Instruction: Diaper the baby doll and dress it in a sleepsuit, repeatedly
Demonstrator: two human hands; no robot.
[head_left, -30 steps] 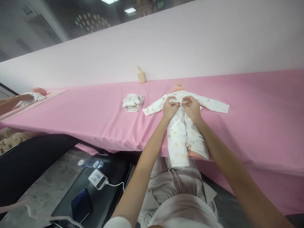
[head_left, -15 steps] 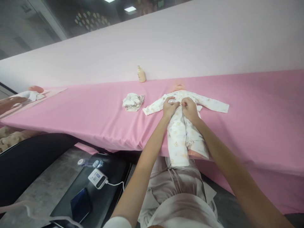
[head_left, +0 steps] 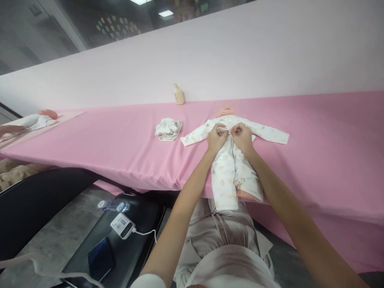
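On the pink-covered table (head_left: 129, 148) lies a white printed baby romper (head_left: 225, 176), its sleeves spread wide and one leg hanging over the front edge. Above its collar shows part of a doll (head_left: 227, 111), with more of its skin-toned body at the other leg opening. My left hand (head_left: 218, 137) pinches the cloth at the middle of the romper's front. Close beside it, almost touching, my right hand (head_left: 241, 137) pinches the same part. Whatever small fastening may sit between the fingertips is too small to make out.
Left of the romper is a folded cloth pile (head_left: 168, 129); a pump bottle (head_left: 179, 95) stands against the wall. At far left another person's hand (head_left: 12, 129) touches a second dressed doll (head_left: 36, 120). A black chair (head_left: 126, 252) holds a phone (head_left: 101, 259), a white device (head_left: 123, 226) and bottles.
Both hands stay at the romper's front with small finger movements; my right hand has shifted slightly right and down. The other person's hand at far left has drawn back leftward.
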